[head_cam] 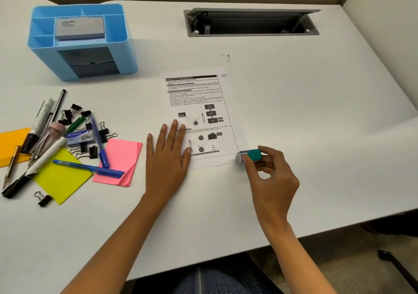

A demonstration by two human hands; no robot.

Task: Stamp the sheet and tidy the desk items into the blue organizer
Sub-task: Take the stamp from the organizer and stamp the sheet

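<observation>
White desk point(316, 112) fills most of the view, bounded at the back and right by a beige partition point(384, 33), with its near edge running diagonally below the forearms. The sheet point(199, 94), a printed page with diagrams, lies near the middle, slightly turned, all four edges on the desk. The left hand point(168, 155) lies flat with fingers spread and straight, its fingertips over the sheet's lower left part and its palm on the bare desk just beside that edge. The right hand point(271, 171) pinches a small stamp point(250, 155), teal with a silver end, between thumb and curled fingers; the stamp is tipped on its side just beside the sheet's lower right corner, and whether it touches the paper cannot be told. Right of the sheet the surface is open out to the partition and the front edge. The blue organizer point(43, 60) stands at the far left, well apart from the sheet, with a grey box point(79, 28) in its middle compartment. A recessed cable hatch point(251, 23) stands open at the back, and a small ink smudge point(228, 57) marks the desk between it and the sheet. Left of the left hand lies a crowded heap: pink sticky notes point(119, 155), a yellow note point(61, 178), an orange pad point(11, 144) cut by the left frame edge, blue pens point(88, 168), black binder clips point(103, 133), a staple box point(80, 137) and several markers.
</observation>
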